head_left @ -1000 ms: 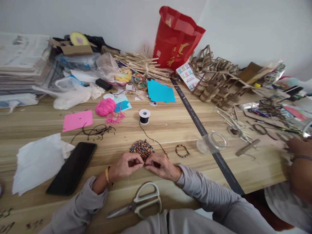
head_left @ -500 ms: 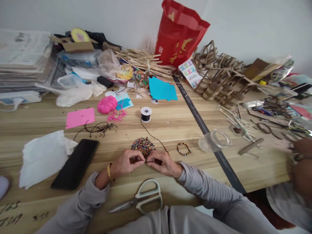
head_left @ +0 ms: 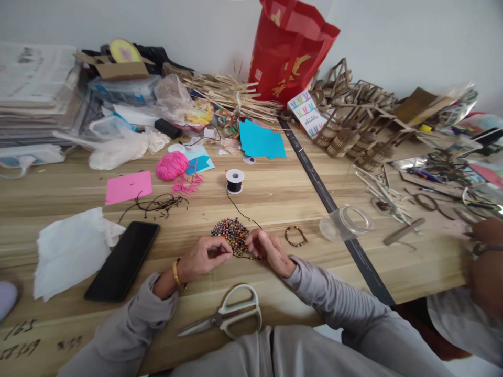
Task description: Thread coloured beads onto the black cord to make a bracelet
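Note:
My left hand (head_left: pixel 205 256) is closed in a pinch on the end of a thin black cord (head_left: pixel 240 256), just in front of a pile of small multicoloured beads (head_left: pixel 230 233). My right hand (head_left: pixel 270 252) hovers at the pile's right edge, its thumb and fingers apart; its fingertips are partly hidden. The cord passes under my right hand and leads back to a white spool (head_left: pixel 234 177) wound with black cord. A finished-looking loop of coloured beads (head_left: pixel 296 236) lies to the right. Scissors with pale handles (head_left: pixel 239 310) rest on the table close to my body.
A black phone (head_left: pixel 122 261) and white tissue (head_left: pixel 70 251) lie on the left, near black cord scraps (head_left: pixel 163 204). Pink yarn (head_left: pixel 172 165) sits farther back. A clear plastic container (head_left: pixel 346 224) stands across the dark strip (head_left: pixel 322 191). Another person's arm (head_left: pixel 489 256) is at the right edge.
My right hand has let go of its pinch beside the left fingertips and moved a little right, its fingers opening. My left hand keeps its pinch in nearly the same place.

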The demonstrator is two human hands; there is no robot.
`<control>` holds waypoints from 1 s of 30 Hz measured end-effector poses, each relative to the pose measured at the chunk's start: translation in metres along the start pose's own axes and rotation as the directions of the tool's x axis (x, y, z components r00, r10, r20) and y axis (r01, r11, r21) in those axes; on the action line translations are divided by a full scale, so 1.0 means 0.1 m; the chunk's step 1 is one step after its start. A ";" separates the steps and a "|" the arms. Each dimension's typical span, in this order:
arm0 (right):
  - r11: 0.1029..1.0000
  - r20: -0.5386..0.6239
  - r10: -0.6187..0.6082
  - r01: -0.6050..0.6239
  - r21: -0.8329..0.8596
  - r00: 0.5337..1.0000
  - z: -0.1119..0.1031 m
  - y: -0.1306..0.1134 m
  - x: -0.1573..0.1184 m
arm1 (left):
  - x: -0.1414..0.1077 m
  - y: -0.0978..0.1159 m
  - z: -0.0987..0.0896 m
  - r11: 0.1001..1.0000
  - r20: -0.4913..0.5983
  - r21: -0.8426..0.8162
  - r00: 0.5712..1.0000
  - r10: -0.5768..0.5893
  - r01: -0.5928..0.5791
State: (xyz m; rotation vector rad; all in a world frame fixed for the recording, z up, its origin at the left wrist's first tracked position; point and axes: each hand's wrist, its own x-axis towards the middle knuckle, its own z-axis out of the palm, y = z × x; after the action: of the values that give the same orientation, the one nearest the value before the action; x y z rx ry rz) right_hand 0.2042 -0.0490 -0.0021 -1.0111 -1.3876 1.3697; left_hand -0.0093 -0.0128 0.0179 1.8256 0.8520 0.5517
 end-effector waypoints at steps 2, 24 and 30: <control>0.998 -0.060 0.029 -0.025 0.062 0.998 0.00 0.02 0.01 | 0.00 -0.01 0.00 1.000 0.001 -0.008 1.000 -0.007 0.007; 0.874 0.211 -0.294 0.352 -0.335 0.932 0.03 -0.01 0.05 | 0.02 0.02 0.03 0.995 -0.004 0.093 0.999 0.033 -0.032; 0.841 0.259 -0.338 0.414 -0.347 0.905 0.02 0.03 0.04 | 0.03 0.05 0.05 0.992 -0.001 0.113 0.998 0.056 -0.056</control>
State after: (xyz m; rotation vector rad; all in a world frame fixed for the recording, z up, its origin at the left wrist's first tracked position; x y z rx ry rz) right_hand 0.2009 -0.0457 -0.0049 -0.8060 -1.9468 0.9223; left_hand -0.0026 -0.0151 0.0206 1.9566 0.8515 0.5530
